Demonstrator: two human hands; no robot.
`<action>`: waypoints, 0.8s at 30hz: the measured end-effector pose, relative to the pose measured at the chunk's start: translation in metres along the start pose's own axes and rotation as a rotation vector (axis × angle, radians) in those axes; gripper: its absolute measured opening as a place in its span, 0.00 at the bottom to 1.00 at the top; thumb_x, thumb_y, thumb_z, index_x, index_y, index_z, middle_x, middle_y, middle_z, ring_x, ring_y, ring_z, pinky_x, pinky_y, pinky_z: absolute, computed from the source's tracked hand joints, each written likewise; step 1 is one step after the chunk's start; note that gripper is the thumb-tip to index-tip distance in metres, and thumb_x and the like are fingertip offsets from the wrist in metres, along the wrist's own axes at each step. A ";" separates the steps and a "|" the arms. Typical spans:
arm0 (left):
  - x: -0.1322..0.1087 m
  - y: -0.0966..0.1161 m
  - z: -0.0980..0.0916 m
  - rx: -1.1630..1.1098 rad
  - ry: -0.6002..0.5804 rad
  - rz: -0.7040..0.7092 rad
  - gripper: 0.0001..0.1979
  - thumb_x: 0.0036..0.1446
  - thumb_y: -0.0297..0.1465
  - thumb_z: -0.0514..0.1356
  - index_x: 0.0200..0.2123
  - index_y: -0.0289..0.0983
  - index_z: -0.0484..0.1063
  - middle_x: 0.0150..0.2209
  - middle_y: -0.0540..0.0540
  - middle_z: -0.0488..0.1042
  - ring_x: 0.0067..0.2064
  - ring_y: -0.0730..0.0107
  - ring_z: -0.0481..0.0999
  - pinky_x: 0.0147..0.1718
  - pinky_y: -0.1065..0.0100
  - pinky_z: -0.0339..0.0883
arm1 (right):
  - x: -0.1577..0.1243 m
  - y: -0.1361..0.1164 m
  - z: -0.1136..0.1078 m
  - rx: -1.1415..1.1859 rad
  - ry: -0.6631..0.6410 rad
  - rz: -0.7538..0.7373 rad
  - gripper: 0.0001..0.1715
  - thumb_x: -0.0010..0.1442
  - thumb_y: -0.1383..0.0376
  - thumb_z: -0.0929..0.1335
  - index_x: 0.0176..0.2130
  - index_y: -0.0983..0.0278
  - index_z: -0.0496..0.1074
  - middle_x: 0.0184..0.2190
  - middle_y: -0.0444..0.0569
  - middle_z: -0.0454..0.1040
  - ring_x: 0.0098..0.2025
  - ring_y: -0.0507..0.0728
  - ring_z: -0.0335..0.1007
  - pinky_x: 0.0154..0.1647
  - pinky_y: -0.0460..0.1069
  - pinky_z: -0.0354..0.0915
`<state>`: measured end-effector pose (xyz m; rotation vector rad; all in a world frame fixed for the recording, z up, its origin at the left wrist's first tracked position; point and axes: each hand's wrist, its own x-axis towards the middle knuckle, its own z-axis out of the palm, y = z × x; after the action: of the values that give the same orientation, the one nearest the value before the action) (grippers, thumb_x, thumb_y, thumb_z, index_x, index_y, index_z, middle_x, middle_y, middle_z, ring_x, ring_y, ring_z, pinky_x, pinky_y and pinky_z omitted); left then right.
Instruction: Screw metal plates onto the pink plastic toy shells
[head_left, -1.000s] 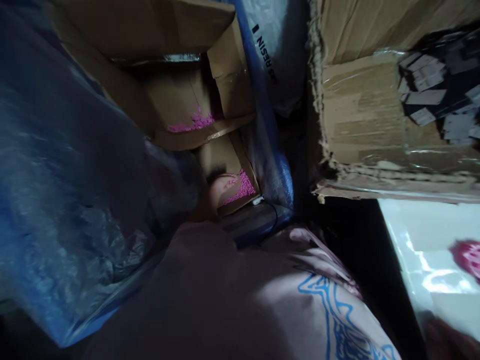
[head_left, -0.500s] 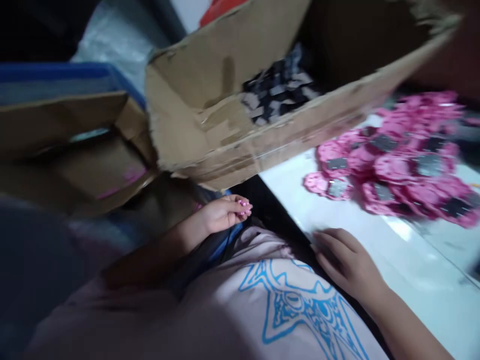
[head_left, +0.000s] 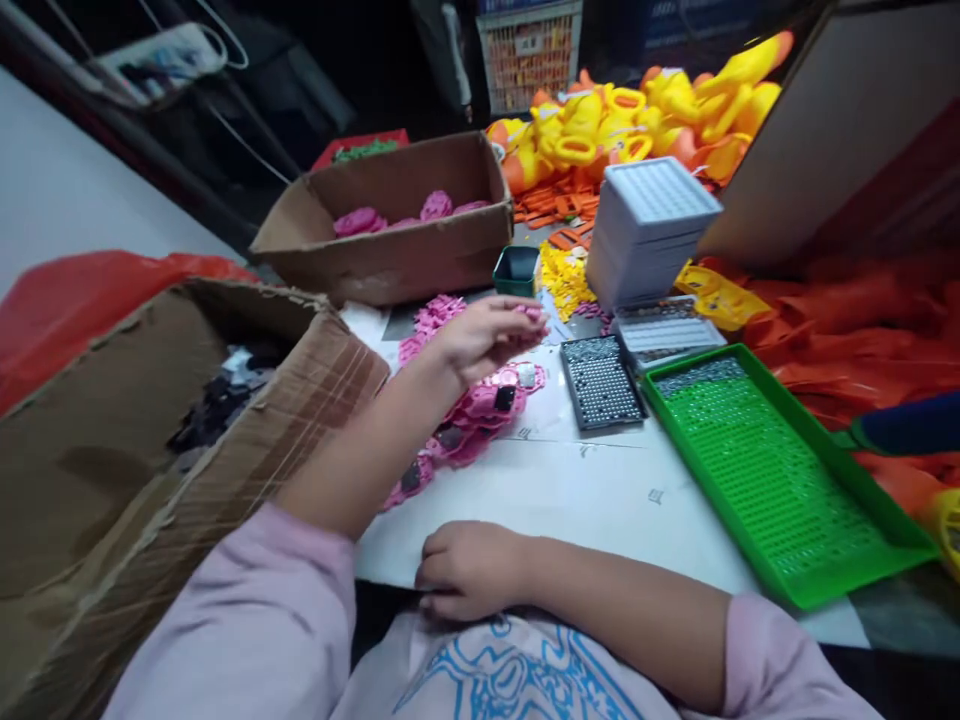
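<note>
My left hand (head_left: 487,338) reaches over the table, its fingers closed on small pink pieces (head_left: 531,314) that show at the fingertips. Below and behind that hand lies a heap of pink plastic parts (head_left: 480,405), some with black or silvery squares on them. At the table's front edge, close to my shirt, rests my right hand (head_left: 474,570) with its fingers curled in; whatever they may hold is hidden. A small dark tray of metal pins (head_left: 604,380) is to the right of my left hand.
A green tray (head_left: 772,480) with small metal pieces lies right, below stacked white trays (head_left: 652,230). Yellow and orange parts (head_left: 585,130) are piled behind. Cardboard boxes stand at the left (head_left: 300,420) and back (head_left: 390,260), near a small dark green bin (head_left: 516,270).
My left hand has come up from beside the cardboard boxes to above the table, still with the pink pieces. The view has swung right; my right hand stays near the table edge.
</note>
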<state>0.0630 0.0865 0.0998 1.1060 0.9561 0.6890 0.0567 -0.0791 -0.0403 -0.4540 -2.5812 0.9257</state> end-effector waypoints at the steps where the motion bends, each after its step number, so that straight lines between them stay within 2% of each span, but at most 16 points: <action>1: 0.025 0.006 0.008 0.102 -0.006 0.040 0.08 0.42 0.18 0.63 0.26 0.35 0.73 0.27 0.49 0.74 0.33 0.75 0.75 0.42 0.66 0.71 | 0.001 0.001 -0.001 0.002 -0.008 -0.012 0.19 0.61 0.58 0.61 0.41 0.67 0.74 0.34 0.51 0.70 0.34 0.52 0.63 0.40 0.47 0.63; 3: 0.069 0.010 0.024 0.370 -0.024 0.091 0.07 0.42 0.19 0.64 0.27 0.33 0.73 0.27 0.48 0.74 0.32 0.73 0.75 0.42 0.65 0.71 | 0.002 0.002 -0.005 0.016 -0.017 -0.029 0.19 0.62 0.58 0.61 0.41 0.67 0.74 0.34 0.50 0.71 0.34 0.51 0.63 0.40 0.45 0.62; 5: 0.105 0.004 0.038 0.685 -0.037 0.089 0.06 0.41 0.18 0.64 0.25 0.32 0.73 0.24 0.48 0.73 0.30 0.72 0.75 0.39 0.65 0.71 | 0.004 0.004 -0.009 0.039 -0.020 -0.034 0.19 0.61 0.58 0.62 0.42 0.68 0.74 0.34 0.49 0.71 0.33 0.50 0.63 0.39 0.45 0.62; 9: 0.149 -0.017 0.060 0.914 -0.062 0.031 0.08 0.37 0.17 0.65 0.19 0.32 0.70 0.18 0.49 0.69 0.27 0.68 0.74 0.34 0.64 0.70 | 0.006 0.006 -0.015 0.089 -0.013 -0.019 0.19 0.61 0.59 0.62 0.43 0.69 0.75 0.35 0.50 0.71 0.33 0.50 0.64 0.38 0.44 0.62; 12: 0.165 -0.026 0.068 1.033 -0.040 0.018 0.09 0.35 0.16 0.64 0.17 0.32 0.70 0.17 0.50 0.67 0.30 0.64 0.74 0.35 0.62 0.68 | 0.006 0.008 -0.017 0.121 -0.011 -0.013 0.19 0.61 0.59 0.62 0.42 0.69 0.75 0.35 0.51 0.72 0.34 0.51 0.64 0.38 0.45 0.62; 16: 0.175 -0.035 0.076 1.114 -0.038 0.013 0.09 0.34 0.17 0.65 0.19 0.34 0.71 0.18 0.50 0.68 0.35 0.61 0.75 0.37 0.63 0.67 | 0.006 0.008 -0.019 0.151 -0.024 -0.017 0.19 0.61 0.59 0.63 0.42 0.70 0.74 0.36 0.52 0.73 0.36 0.52 0.65 0.39 0.45 0.62; 24: 0.181 -0.049 0.083 1.047 -0.062 -0.015 0.10 0.32 0.14 0.64 0.17 0.32 0.70 0.20 0.47 0.70 0.36 0.57 0.75 0.40 0.59 0.67 | 0.007 0.007 -0.020 0.185 -0.043 -0.005 0.21 0.61 0.60 0.62 0.45 0.72 0.74 0.40 0.54 0.74 0.39 0.53 0.66 0.42 0.45 0.62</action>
<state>0.2180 0.1889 0.0135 2.0038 1.3046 0.0859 0.0601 -0.0599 -0.0293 -0.3801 -2.5022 1.1715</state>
